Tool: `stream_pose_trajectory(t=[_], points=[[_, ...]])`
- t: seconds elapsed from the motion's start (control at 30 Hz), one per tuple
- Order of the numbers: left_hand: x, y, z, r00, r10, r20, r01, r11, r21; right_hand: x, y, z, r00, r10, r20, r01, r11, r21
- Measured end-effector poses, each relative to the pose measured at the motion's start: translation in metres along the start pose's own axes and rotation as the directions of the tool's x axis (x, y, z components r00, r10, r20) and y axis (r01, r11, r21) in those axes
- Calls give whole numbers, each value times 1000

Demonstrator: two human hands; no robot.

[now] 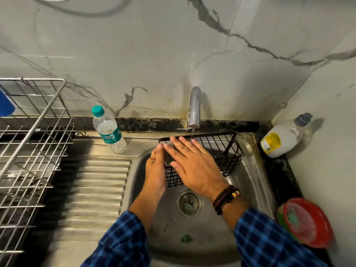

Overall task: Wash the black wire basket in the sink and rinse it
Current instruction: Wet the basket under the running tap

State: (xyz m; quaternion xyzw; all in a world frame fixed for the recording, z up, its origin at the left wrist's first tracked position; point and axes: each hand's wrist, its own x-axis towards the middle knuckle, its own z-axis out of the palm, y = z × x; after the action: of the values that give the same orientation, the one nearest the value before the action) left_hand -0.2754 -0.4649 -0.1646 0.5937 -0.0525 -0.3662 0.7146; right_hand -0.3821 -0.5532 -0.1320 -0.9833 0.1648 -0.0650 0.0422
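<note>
The black wire basket (227, 153) is held tilted over the steel sink (248, 180), its far rim just under the tap (194, 108). A thin stream of water runs from the tap onto that rim. My left hand (156, 166) grips the basket's left end, fingers reaching up to the rim. My right hand (194, 164) lies flat with fingers spread across the basket's left half, covering part of the wire grid. Both hands look wet.
A water bottle (108, 130) stands on the ribbed drainboard (96, 189) left of the sink. A metal dish rack (32, 143) fills the far left. A white soap jug (283, 139) and a red dish (306, 222) sit on the right counter. The drain (188, 202) is below the basket.
</note>
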Motion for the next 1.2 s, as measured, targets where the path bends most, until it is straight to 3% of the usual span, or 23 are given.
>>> stream_pose_trajectory(t=[0.13,0.27,0.33,0.4,0.47,0.5,0.57,0.67,0.77,0.8,0.83,0.9,0.93,1.0,1.07,1.2], points=[[5,9,-6,1000,6,-2,-6,999,-40,-21,53,4,991,126,-37,-127,991,-41],[10,11,-12,1000,-15,-4,15,999,-30,-30,74,6,935,324,-142,-315,945,83],[4,12,-14,998,-47,-36,44,997,-66,-29,66,10,871,443,-213,-399,890,219],[2,7,-20,996,-86,-28,82,989,-123,-28,55,9,726,639,-255,-429,710,558],[-1,-1,-30,993,-115,-40,105,975,-195,-25,48,4,547,828,-124,-437,409,801],[-3,-4,-33,991,-124,-41,111,967,-229,-22,47,2,509,861,-9,-454,277,847],[-7,-11,-39,984,-165,-70,140,952,-274,-18,46,-3,535,840,88,-481,218,849],[-10,-15,-42,945,-291,-147,270,952,-146,-9,41,-10,597,802,1,-454,337,825],[4,-24,-51,884,-341,-320,392,913,109,0,28,-14,724,655,-217,-382,643,664],[8,-27,-53,883,-285,-372,366,915,168,2,22,-13,775,583,-244,-374,734,566],[8,-25,-50,907,-132,-399,270,911,313,4,15,-12,811,527,-253,-373,800,470],[2,-15,-37,931,195,-309,30,801,598,7,3,-8,856,453,-249,-366,871,326],[-4,-8,-26,944,242,-225,-52,781,623,9,-4,-7,876,419,-240,-354,895,271],[-13,12,-5,993,3,-120,44,921,387,14,-11,-6,909,343,-237,-312,936,162],[-18,26,6,967,-254,31,245,954,174,15,-11,-8,934,271,-234,-263,962,69],[-16,46,9,904,-353,240,342,936,87,12,-9,-15,976,163,-146,-175,982,-75]])
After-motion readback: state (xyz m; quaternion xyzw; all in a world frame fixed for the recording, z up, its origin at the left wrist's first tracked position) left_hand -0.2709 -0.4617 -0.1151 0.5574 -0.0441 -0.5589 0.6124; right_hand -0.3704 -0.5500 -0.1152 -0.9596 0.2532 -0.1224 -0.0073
